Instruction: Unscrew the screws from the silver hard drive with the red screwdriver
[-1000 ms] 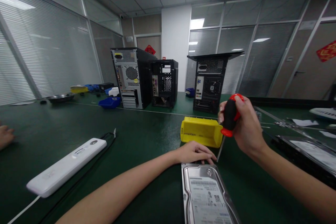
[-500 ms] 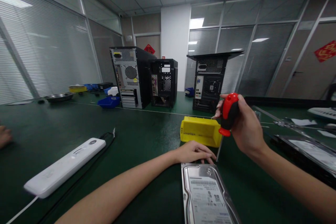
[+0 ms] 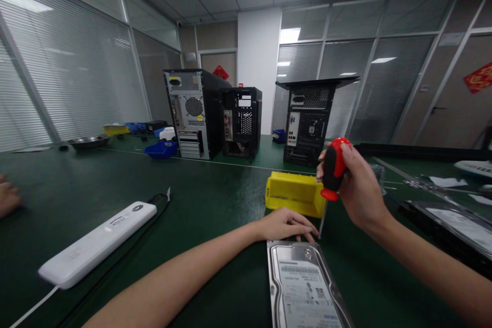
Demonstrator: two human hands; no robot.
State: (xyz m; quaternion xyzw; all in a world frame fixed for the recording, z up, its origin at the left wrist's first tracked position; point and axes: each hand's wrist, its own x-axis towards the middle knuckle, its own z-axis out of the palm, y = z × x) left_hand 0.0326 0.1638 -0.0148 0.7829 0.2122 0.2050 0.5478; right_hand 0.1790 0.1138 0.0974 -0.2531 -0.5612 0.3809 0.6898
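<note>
A silver hard drive lies flat on the green table in front of me. My left hand rests palm down on its far edge, fingers spread over the top corner. My right hand grips the red and black handle of a screwdriver held almost upright. Its thin shaft runs down to the drive's far right corner, beside my left fingertips. A yellow plastic bin stands just behind the drive.
A white power strip with a black cable lies at the left. Three open computer cases stand at the back, with blue trays nearby. Another person's hand rests at the left edge. More drives lie at the right.
My right hand has shifted its grip round the screwdriver handle, with the fingers moving across the top. The left hand and the drive stay where they were.
</note>
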